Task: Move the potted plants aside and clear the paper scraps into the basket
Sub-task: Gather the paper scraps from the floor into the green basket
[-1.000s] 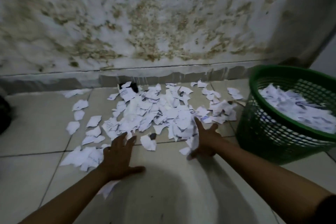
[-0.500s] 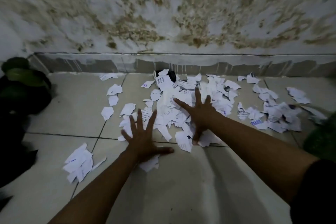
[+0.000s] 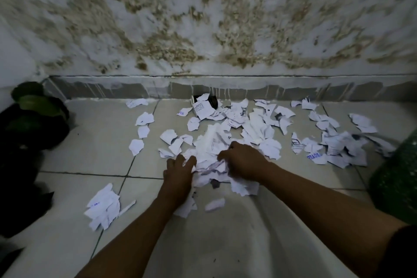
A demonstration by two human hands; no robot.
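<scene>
the paper scraps are lying across the floor tiles in a band whose long axis is running left to right along the base of the stained wall, from mid frame out to the right edge. the thickest heap is sitting at the centre. the left hand is pressing in against the heap's left side with fingers slightly bent, holding nothing. the right hand is curling its grip round a bunch of scraps on the right side. half a second ago both hands were spread flat with fingers splayed; now they are drawing together and the scraps between them are bunching up. the potted plants are standing at the left edge, and the green basket is showing at the right edge.
</scene>
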